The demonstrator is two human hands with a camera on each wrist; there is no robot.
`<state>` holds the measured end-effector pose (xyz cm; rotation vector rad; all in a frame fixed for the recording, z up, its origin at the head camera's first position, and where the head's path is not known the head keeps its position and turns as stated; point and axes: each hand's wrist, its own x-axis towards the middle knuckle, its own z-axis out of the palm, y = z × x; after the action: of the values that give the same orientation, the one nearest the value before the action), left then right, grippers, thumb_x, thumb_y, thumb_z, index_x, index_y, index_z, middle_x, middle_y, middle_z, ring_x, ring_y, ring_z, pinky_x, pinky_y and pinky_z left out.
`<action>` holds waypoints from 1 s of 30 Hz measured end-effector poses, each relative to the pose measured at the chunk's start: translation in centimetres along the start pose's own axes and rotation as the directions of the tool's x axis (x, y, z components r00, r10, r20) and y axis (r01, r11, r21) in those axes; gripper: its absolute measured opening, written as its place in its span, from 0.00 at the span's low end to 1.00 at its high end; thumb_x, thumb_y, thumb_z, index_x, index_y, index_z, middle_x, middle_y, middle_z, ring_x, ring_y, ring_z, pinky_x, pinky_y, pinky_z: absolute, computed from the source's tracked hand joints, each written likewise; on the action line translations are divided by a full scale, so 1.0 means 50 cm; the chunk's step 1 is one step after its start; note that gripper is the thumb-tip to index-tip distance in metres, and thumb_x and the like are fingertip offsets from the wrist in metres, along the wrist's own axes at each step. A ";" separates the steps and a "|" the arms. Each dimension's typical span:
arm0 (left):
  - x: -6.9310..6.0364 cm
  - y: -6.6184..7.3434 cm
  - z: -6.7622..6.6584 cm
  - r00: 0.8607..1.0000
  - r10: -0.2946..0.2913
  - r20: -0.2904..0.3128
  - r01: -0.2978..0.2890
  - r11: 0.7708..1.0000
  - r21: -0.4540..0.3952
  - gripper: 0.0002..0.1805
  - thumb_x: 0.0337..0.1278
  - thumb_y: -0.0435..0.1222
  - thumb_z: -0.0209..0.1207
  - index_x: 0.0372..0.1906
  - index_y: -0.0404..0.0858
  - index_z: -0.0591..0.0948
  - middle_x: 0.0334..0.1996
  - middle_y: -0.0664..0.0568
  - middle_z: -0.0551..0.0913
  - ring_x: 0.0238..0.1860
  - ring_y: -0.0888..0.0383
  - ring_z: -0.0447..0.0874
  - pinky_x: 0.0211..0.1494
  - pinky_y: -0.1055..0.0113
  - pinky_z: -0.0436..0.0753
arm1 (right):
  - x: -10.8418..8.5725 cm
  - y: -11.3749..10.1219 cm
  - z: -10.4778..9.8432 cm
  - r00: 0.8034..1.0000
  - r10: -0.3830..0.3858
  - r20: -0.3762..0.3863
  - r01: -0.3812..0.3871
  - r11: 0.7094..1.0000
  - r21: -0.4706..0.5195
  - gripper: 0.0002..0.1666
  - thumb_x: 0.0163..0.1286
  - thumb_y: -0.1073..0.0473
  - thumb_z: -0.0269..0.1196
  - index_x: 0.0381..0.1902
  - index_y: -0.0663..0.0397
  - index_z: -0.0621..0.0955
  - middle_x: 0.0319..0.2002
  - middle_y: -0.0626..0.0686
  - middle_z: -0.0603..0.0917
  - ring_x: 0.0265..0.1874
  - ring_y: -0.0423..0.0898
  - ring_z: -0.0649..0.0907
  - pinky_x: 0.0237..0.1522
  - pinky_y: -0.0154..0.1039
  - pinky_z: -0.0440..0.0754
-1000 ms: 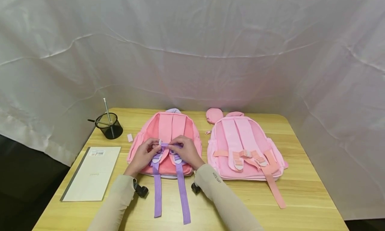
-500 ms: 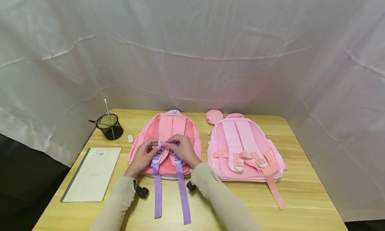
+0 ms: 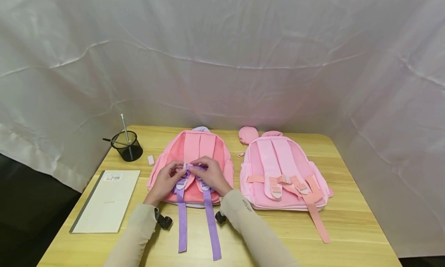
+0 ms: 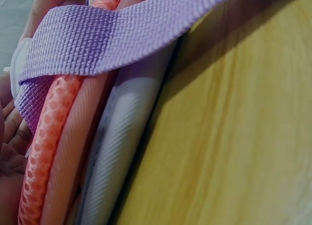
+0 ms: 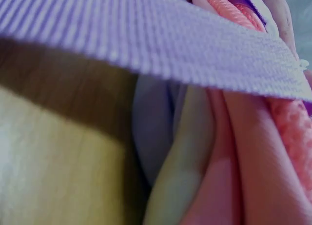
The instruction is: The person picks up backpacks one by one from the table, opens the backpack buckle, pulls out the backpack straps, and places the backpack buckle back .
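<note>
A coral-pink backpack [image 3: 220, 151] lies with its shoulder straps facing up, in front of me in the head view. Over its lower middle, my left hand [image 3: 166, 182] pinches a small white plastic buckle [image 3: 185, 165]. My right hand [image 3: 213, 176] pinches a narrow purple webbing strap [image 3: 193, 167] running to that buckle. Two longer purple webbing ends [image 3: 182, 224] hang from the shoulder-strap adjusters over the table. One webbing end [image 4: 122, 34] crosses the bag's edge in the left wrist view, and another webbing end [image 5: 146, 34] fills the upper right wrist view. Fingertip contact is partly hidden.
A light-pink backpack [image 3: 255, 164] with coral straps lies to the right, a round pink pouch [image 3: 248, 135] behind it. A black mesh pen cup [image 3: 131, 151], a small white tag [image 3: 151, 160] and a pale notebook [image 3: 106, 205] are on the left of the wooden table [image 3: 351, 220].
My right hand has shifted slightly left, closer to the left hand. The narrow purple strap bunched between the fingers half a second ago and now lies straighter. Both backpacks stay put.
</note>
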<state>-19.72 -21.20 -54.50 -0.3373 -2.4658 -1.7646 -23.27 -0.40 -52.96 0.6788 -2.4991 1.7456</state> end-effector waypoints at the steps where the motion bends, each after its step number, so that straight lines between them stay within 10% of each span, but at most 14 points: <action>1: 0.000 0.001 0.001 1.000 -0.006 -0.004 0.006 1.000 -0.004 0.13 0.73 0.38 0.61 0.55 0.37 0.82 0.41 0.44 0.88 0.40 0.61 0.85 0.46 0.75 0.81 | -0.001 0.002 -0.001 1.000 0.007 -0.003 -0.007 1.000 0.005 0.12 0.68 0.56 0.73 0.47 0.50 0.90 0.45 0.49 0.89 0.44 0.42 0.85 0.50 0.35 0.82; 30: 0.000 0.000 0.001 0.999 -0.035 -0.008 0.035 0.999 -0.020 0.13 0.72 0.38 0.63 0.55 0.37 0.82 0.39 0.42 0.87 0.39 0.61 0.83 0.43 0.74 0.80 | -0.011 0.024 0.000 1.000 -0.021 -0.003 0.021 0.999 0.024 0.12 0.66 0.57 0.74 0.47 0.49 0.90 0.44 0.49 0.90 0.45 0.45 0.87 0.52 0.36 0.83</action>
<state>-19.74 -21.16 -54.49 -0.2894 -2.4648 -1.8018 -23.20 0.10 -54.16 0.7013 -2.4637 1.7717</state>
